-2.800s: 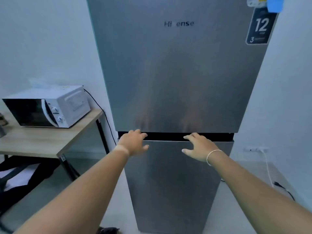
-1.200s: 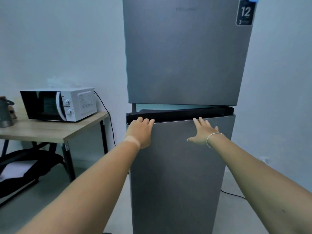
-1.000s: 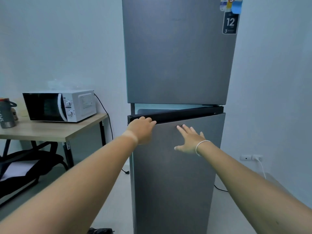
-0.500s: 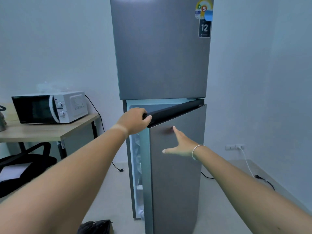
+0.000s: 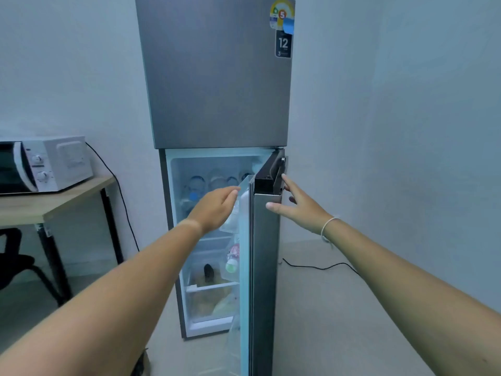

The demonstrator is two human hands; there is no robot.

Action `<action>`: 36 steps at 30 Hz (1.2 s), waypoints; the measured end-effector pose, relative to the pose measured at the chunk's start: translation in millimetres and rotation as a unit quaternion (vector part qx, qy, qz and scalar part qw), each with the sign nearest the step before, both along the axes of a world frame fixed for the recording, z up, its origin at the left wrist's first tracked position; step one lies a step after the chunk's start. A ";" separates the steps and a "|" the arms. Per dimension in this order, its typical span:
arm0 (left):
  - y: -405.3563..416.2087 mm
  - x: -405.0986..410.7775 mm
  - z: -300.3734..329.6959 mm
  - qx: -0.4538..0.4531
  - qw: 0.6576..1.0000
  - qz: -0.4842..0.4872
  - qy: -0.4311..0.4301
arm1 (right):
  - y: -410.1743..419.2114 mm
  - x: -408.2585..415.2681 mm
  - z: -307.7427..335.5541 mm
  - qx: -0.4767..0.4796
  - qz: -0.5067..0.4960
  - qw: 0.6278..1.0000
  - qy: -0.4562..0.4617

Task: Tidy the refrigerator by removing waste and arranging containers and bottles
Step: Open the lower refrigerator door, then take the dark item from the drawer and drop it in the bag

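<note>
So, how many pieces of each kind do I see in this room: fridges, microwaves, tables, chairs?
fridge: 1
microwave: 1
table: 1
chair: 1, only partly in view
Total: 4

The grey two-door refrigerator (image 5: 217,77) at my twelve o'clock stands with its lower door (image 5: 264,267) swung wide open edge-on toward me, bottles (image 5: 217,181) crowding the top shelf inside.
</note>
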State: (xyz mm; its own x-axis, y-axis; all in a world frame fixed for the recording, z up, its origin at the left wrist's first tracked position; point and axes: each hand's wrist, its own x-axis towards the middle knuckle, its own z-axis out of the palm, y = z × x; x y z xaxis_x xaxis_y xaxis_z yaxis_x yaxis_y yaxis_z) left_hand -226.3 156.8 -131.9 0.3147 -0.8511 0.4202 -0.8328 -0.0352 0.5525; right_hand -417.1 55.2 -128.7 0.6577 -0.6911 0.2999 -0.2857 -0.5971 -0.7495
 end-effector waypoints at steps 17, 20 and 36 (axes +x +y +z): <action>-30.9 -61.9 -32.8 0.169 0.960 -0.068 -0.211 | 1.8 -78.4 18.4 -0.247 -0.231 0.938 0.079; -32.1 -72.3 -32.5 0.175 0.959 -0.092 -0.204 | -0.1 -80.5 18.3 -0.266 -0.275 0.918 0.102; -8.7 -11.3 -59.4 0.225 0.957 -0.028 -0.183 | 12.3 -27.1 -4.4 -0.303 -0.286 0.876 0.242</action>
